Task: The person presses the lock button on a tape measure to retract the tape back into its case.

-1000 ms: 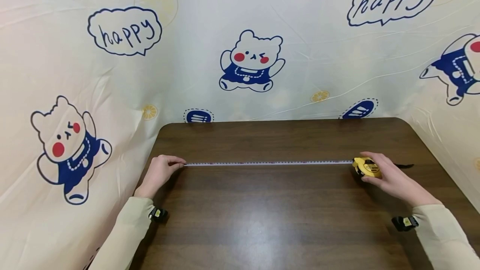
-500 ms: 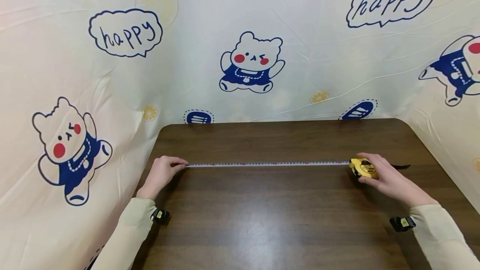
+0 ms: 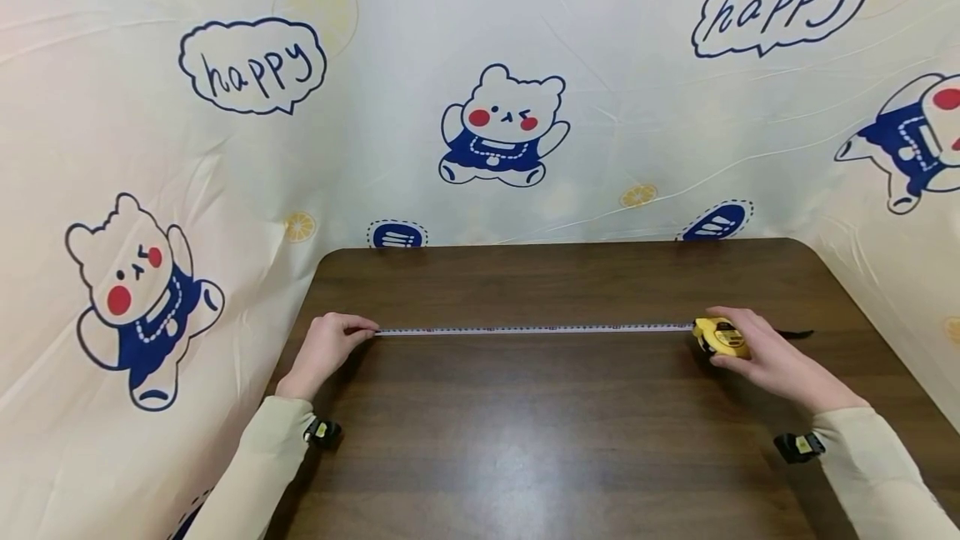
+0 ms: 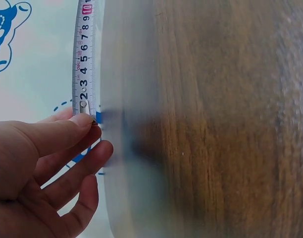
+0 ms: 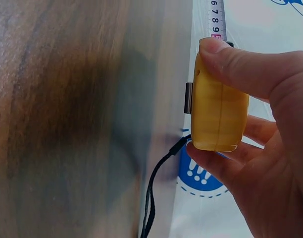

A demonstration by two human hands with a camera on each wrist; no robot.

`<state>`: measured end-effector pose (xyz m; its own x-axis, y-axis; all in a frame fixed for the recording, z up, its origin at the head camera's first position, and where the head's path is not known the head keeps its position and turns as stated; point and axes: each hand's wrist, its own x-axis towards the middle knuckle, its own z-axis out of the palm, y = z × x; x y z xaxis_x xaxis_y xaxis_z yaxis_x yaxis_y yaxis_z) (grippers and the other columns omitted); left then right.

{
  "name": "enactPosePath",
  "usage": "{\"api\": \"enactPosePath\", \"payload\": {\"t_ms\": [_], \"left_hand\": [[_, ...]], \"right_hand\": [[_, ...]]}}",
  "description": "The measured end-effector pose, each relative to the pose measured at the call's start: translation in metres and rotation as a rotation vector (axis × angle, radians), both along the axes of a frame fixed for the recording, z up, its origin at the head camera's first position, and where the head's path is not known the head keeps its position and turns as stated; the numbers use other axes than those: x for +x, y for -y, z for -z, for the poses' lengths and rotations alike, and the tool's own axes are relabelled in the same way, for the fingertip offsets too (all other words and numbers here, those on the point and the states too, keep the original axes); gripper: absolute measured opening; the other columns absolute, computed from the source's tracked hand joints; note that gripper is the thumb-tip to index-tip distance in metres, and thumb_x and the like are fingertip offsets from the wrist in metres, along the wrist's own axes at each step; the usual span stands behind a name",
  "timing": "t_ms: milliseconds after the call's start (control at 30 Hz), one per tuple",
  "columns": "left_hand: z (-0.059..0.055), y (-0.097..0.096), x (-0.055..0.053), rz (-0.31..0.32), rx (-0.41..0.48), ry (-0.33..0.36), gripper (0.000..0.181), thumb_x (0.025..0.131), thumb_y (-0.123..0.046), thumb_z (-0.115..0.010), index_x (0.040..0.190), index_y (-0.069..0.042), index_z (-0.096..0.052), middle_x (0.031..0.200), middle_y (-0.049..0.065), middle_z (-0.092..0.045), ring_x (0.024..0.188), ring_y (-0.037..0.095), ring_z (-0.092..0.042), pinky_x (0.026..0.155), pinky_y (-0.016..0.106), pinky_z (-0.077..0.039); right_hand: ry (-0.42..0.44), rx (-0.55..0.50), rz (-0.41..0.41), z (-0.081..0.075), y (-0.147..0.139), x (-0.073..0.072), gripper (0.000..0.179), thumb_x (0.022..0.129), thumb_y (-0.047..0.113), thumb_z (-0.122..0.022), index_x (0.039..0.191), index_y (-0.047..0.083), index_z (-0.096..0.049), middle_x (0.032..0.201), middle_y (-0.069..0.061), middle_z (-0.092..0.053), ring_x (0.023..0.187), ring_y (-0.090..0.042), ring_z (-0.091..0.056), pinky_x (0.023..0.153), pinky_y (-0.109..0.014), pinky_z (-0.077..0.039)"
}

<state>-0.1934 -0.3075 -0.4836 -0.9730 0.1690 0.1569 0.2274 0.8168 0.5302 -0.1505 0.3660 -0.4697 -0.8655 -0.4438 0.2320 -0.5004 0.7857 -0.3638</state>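
A yellow tape measure (image 3: 720, 337) is gripped by my right hand (image 3: 780, 361) over the right part of the table. Its white blade (image 3: 536, 329) stretches straight across to my left hand (image 3: 322, 348). In the left wrist view, thumb and forefinger pinch the metal hook end of the numbered blade (image 4: 84, 54), the other fingers loosely bent. The right wrist view shows the yellow case (image 5: 218, 109) edge-on, thumb on its top corner near the blade mouth and fingers around the far side. A black wrist strap (image 5: 150, 193) hangs from the case.
The brown wooden table (image 3: 510, 415) has rounded far corners. Behind it and at both sides hangs a pale cloth (image 3: 615, 32) printed with bears and the word happy. A small black camera (image 3: 799, 447) sits on each wrist.
My right hand with the tape measure has moved slightly left, and my left hand slightly right. The stretched blade is a little shorter between them.
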Motion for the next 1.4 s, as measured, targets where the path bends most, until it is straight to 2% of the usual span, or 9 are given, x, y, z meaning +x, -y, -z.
{"api": "enactPosePath", "payload": {"t_ms": [467,733,1133,1400], "left_hand": [[-0.003,-0.005,-0.001,0.021,0.021,0.021,0.011,0.093,-0.005,-0.077,0.101,-0.009,-0.084,0.102,0.009,-0.080,0.100,0.031,-0.074,0.091,0.053,-0.058],[-0.002,-0.009,-0.003,0.039,0.030,0.001,0.011,0.093,-0.004,-0.077,0.100,-0.009,-0.084,0.100,0.009,-0.080,0.099,0.031,-0.075,0.090,0.053,-0.058],[-0.001,-0.013,-0.003,0.039,0.030,0.013,0.011,0.093,-0.005,-0.078,0.100,-0.010,-0.084,0.101,0.009,-0.080,0.099,0.031,-0.074,0.090,0.053,-0.058],[0.000,-0.014,-0.001,0.035,0.027,0.015,0.011,0.093,-0.006,-0.078,0.100,-0.010,-0.084,0.101,0.008,-0.080,0.100,0.030,-0.074,0.090,0.053,-0.058]], "right_hand": [[0.025,0.014,-0.007,-0.002,0.008,-0.003,0.071,0.083,0.013,-0.089,0.141,0.000,-0.050,0.130,-0.022,-0.058,0.113,-0.036,-0.055,0.088,-0.037,-0.044],[-0.004,-0.011,-0.030,-0.004,0.012,-0.003,0.069,0.083,0.011,-0.089,0.140,0.001,-0.052,0.127,-0.020,-0.060,0.110,-0.031,-0.054,0.089,-0.013,-0.034],[0.011,-0.011,-0.027,-0.007,0.015,-0.001,0.069,0.084,0.012,-0.088,0.140,0.000,-0.052,0.129,-0.020,-0.059,0.112,-0.032,-0.054,0.091,-0.010,-0.032],[0.029,-0.008,-0.023,-0.003,0.015,-0.001,0.070,0.084,0.015,-0.089,0.141,0.002,-0.051,0.131,-0.021,-0.059,0.113,-0.033,-0.055,0.091,-0.011,-0.034]]}}
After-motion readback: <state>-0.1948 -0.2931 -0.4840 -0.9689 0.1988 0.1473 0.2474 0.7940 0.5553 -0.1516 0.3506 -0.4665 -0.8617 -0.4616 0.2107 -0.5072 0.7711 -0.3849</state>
